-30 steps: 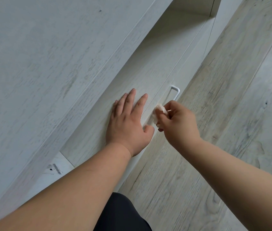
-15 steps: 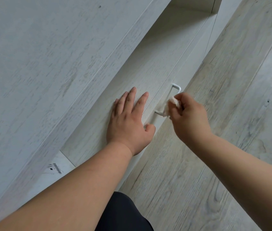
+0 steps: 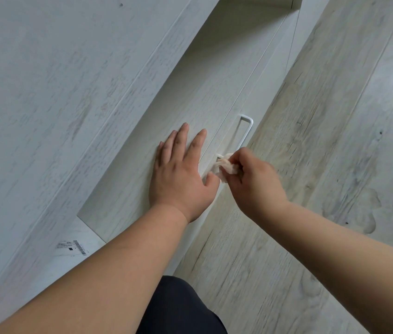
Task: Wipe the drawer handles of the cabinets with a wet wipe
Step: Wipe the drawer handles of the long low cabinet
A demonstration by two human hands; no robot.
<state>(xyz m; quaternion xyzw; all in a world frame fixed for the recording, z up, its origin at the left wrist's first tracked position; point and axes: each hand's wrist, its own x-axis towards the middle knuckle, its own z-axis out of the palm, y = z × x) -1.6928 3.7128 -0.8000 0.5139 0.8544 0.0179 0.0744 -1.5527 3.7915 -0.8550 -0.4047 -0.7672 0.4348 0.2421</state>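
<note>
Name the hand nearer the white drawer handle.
Right: right hand pinches the wet wipe against the handle, at its near end; left hand lies flat on the cabinet front.

And back I come: my right hand (image 3: 253, 182) has slid toward me along the drawer handle (image 3: 247, 131), the wet wipe (image 3: 228, 168) pinched in my fingers. Half a second ago the wipe was farther up the bar, with the near post bare. Now it's bunched against that near end, much as a second ago, and the far stretch of the bar is uncovered.
</note>
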